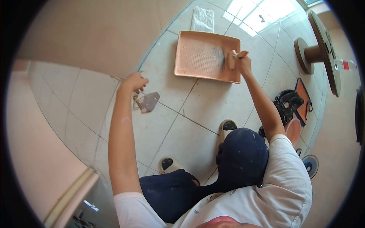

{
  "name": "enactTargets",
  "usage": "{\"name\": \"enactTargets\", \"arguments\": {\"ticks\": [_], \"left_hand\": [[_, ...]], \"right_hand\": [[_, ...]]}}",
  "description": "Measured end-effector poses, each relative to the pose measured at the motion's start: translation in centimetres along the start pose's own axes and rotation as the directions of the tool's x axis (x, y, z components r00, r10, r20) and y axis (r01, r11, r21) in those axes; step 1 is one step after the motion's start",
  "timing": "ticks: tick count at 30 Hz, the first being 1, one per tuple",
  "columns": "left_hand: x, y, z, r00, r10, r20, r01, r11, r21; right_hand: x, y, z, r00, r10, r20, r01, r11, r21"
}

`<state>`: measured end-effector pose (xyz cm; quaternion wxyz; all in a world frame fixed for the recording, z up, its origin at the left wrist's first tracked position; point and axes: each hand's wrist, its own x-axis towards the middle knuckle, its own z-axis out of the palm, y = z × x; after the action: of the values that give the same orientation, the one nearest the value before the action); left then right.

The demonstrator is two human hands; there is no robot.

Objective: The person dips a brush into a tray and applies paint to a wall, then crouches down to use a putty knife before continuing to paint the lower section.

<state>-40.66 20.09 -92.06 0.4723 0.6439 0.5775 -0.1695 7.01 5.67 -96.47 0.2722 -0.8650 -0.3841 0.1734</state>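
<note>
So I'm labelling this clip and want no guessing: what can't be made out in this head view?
- Brush in the right hand: the handle is hidden by the fingers, and the head is blurred against the paint tray.
- Left hand: its fingers hide how it grips the scraper.
- Dark bag: contents too small to tell.
- Wooden spool: far side cut off by the lens edge.

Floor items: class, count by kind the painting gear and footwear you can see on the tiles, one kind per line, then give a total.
Paint tray: 1
Roller: 1
Scraper: 1
Shoes: 2
Plastic bag: 1
Total: 6
</note>
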Motion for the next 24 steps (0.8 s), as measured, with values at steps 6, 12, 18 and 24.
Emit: {"name": "enactTargets", "arguments": {"ticks": [6,12,18,24], "left_hand": [[-3.1,-9.8,4.9,0.970,-0.032,-0.242,0.070,0.986,0.151],[-4.9,-14.5,3.5,0.917,-0.117,-0.381,0.106,0.993,-0.050],[-2.5,-18.0,2.2,0.892,-0.074,-0.447,0.078,0.997,-0.011],[-1.7,-15.1,2.2,0.885,-0.137,-0.445,0.013,0.963,-0.270]], "right_hand": [[0.0,2.5,2.8,0.982,-0.189,-0.002,0.189,0.982,-0.030],[3.0,-1.3,-1.2,1.000,0.020,0.020,-0.024,0.979,0.204],[9.5,-10.9,-6.7,0.967,-0.130,0.221,0.151,0.985,-0.080],[11.9,-22.1,-3.9,0.965,-0.162,-0.207,0.218,0.932,0.288]]}}
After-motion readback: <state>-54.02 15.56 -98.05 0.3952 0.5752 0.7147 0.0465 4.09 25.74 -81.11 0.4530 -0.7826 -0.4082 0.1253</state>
